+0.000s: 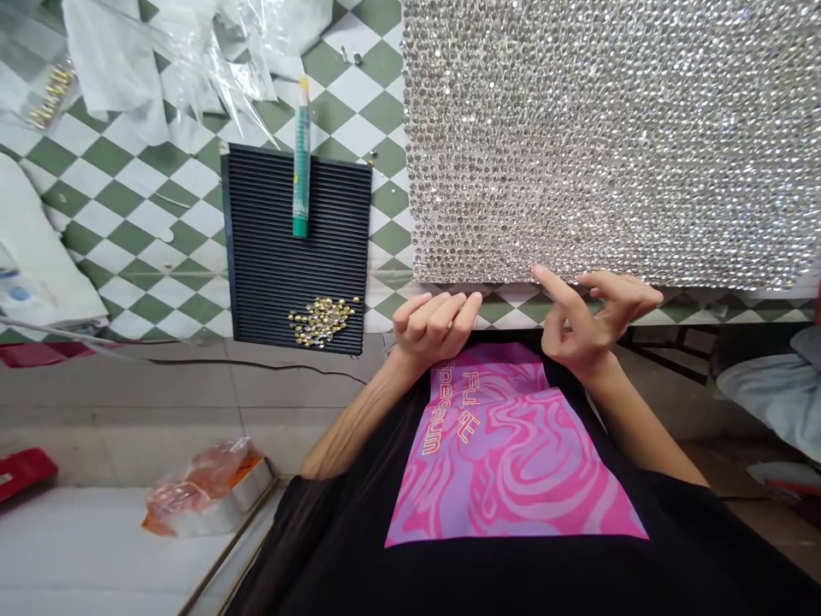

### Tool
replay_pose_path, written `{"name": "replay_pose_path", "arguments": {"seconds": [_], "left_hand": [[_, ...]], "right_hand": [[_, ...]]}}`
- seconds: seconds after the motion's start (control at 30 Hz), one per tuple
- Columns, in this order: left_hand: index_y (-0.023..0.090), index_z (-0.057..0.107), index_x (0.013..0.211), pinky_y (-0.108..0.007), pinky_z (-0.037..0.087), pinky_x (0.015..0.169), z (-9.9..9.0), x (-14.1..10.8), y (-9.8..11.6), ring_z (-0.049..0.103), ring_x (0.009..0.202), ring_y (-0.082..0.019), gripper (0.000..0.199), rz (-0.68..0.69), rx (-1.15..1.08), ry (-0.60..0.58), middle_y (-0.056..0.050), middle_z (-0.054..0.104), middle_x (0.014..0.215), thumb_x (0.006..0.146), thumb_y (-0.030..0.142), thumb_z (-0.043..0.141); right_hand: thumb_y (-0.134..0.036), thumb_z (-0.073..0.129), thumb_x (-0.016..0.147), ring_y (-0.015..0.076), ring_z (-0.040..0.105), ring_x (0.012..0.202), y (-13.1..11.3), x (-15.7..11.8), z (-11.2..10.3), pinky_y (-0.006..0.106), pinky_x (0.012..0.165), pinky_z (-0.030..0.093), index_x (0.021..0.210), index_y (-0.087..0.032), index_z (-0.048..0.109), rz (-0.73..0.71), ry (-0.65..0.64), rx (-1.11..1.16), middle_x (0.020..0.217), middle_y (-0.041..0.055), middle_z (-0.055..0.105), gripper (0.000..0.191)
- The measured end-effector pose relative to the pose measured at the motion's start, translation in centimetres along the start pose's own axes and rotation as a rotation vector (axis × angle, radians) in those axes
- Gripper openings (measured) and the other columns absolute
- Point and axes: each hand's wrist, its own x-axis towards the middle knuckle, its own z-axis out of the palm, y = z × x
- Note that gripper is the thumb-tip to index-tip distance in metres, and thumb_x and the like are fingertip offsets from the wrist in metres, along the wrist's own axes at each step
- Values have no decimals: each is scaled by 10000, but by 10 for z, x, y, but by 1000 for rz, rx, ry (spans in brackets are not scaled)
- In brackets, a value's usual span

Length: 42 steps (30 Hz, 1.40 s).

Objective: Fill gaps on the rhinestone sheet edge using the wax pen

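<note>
"Right hand first: is it gripping anything?"

"Not that I can see. It is open, its fingers apart, and one fingertip appears to touch the lower edge of the sparkly sheet."

"And the left hand?"

"Just below the sheet's lower left corner, at the edge of the desk, fingers loosely curled. Its palm is hidden, so I cannot tell whether it holds something small."

"Where does the sheet lie?"

"On the desk, filling the upper right of the frame."

"How would it handle?"

"I'd guess it bends, with some weight from the clear stones. A sharp fold could pop them loose. I'd take both lower corners, fingers underneath, keeping it flat."

"And left of it?"

"A black tray, with a pen across its top edge and gold stones near its lower right corner. Those look light and slippery; better pinched singly by their sides."
</note>
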Motion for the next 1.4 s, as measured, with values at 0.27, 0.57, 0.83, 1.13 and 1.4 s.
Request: {"name": "replay_pose_path", "arguments": {"seconds": [0.27, 0.57, 0.83, 1.13, 1.4], "left_hand": [[357, 743, 1093, -312, 461, 819, -1, -8, 2, 591, 761, -175, 218, -1, 67, -13, 3, 682, 778, 908, 277, 658], [372, 732, 1126, -308, 455, 793, -2, -16, 2, 601, 732, -165, 231, -110, -70, -135, 23, 688, 768, 924, 291, 656], [368, 730, 1136, -299, 442, 784, -2, -18, 2, 608, 723, -155, 203, -158, -171, -299, 25, 691, 766, 959, 359, 631], [348, 736, 1165, -309, 470, 866, -9, -22, 4, 606, 796, -179, 246, -291, -173, -377, -7, 691, 830, 949, 323, 621], [305, 708, 1134, -310, 460, 920, -17, -4, 2, 568, 968, -195, 307, -292, 70, -106, -40, 655, 964, 902, 140, 593]], "right_hand": [[-138, 493, 836, 202, 453, 961, -1, 2, -2, 380, 889, 340, 1264, -290, 712, -7, -12, -41, 1009, 78, 480, 504], [-168, 484, 865, 246, 435, 1071, -9, 11, -6, 404, 897, 374, 1301, -304, 707, 113, -160, -69, 1156, 119, 508, 508], [-195, 512, 913, 250, 403, 1086, -22, 25, 5, 432, 938, 326, 1390, -373, 630, 75, -203, -11, 1275, 97, 484, 523], [-183, 544, 918, 260, 408, 1080, -20, 22, 6, 441, 925, 312, 1422, -384, 604, 77, -202, 47, 1256, 101, 509, 546], [-187, 543, 906, 269, 448, 1100, -16, 19, 6, 445, 904, 333, 1349, -357, 673, 134, -216, 59, 1191, 114, 521, 492]]}}
